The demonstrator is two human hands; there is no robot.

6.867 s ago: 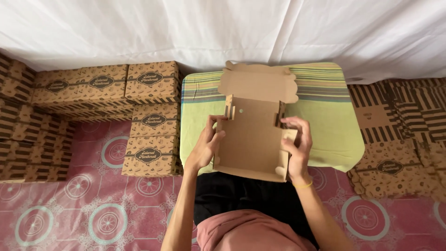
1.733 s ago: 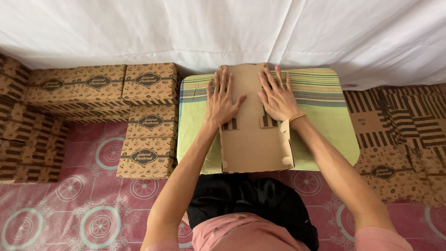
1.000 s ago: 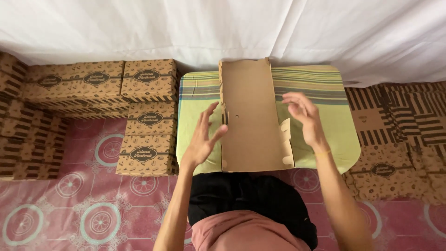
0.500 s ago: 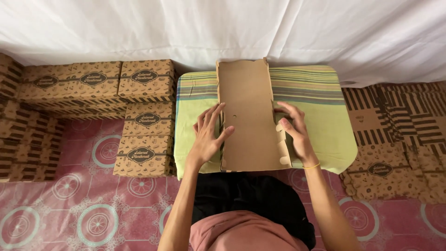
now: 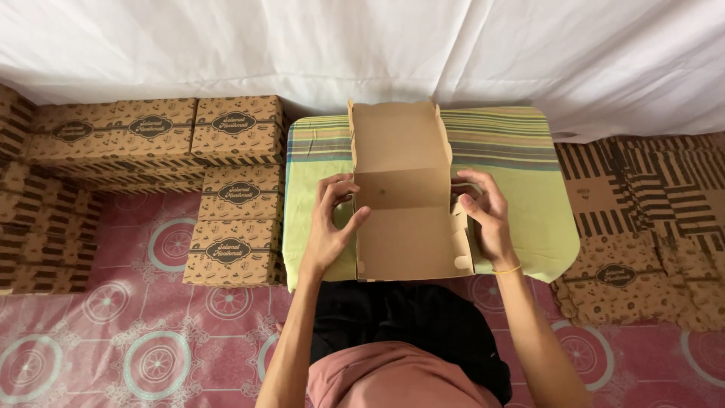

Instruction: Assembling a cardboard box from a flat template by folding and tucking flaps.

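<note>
A half-folded brown cardboard box (image 5: 402,204) lies on a low table with a green striped cloth (image 5: 529,174), its plain inside facing up. My left hand (image 5: 332,227) grips the box's left side wall, thumb inside. My right hand (image 5: 483,219) holds the right side flap, fingers curled over its edge. The far lid panel (image 5: 396,136) tilts up toward the white curtain.
Stacks of finished printed brown boxes (image 5: 234,189) stand on the left, on a pink patterned floor mat (image 5: 151,340). Flat unfolded box blanks (image 5: 642,211) are piled on the right. A white curtain (image 5: 377,45) hangs behind the table.
The flat cardboard has been raised into a box shape: both hands went from pressing on top to the sides and folded the side walls up.
</note>
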